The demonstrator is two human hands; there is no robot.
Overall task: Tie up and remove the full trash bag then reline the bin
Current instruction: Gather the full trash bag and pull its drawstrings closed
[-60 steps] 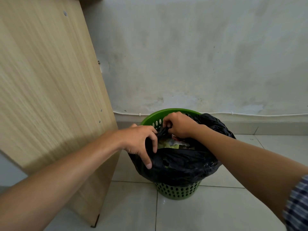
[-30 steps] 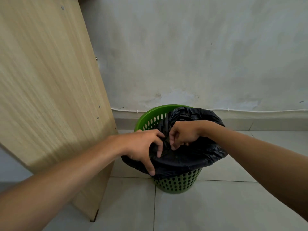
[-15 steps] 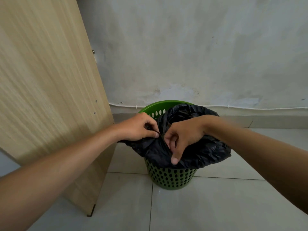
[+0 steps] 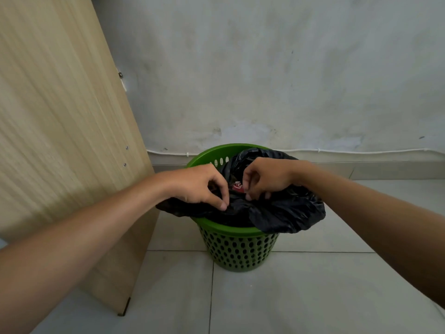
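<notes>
A green perforated bin [image 4: 237,251] stands on the tiled floor by the wall. A black trash bag [image 4: 286,213] lines it, its rim slack and draped over the bin's right and left sides. My left hand [image 4: 199,186] pinches the bag's edge at the bin's left front. My right hand [image 4: 262,177] pinches another fold of the bag just to the right, over the bin's middle. Between the hands a small red piece of rubbish [image 4: 237,186] shows inside the bag. The rest of the contents are hidden.
A tall light-wood panel [image 4: 62,121] stands close on the bin's left, its foot on the floor. A stained grey wall [image 4: 277,75] with a thin white cable [image 4: 361,151] along its base runs behind. Pale floor tiles [image 4: 301,290] lie in front and to the right.
Both hands have kept gathering the bag's edge; since half a second ago they have drawn slightly apart, exposing the red rubbish, and the near green rim has come into view.
</notes>
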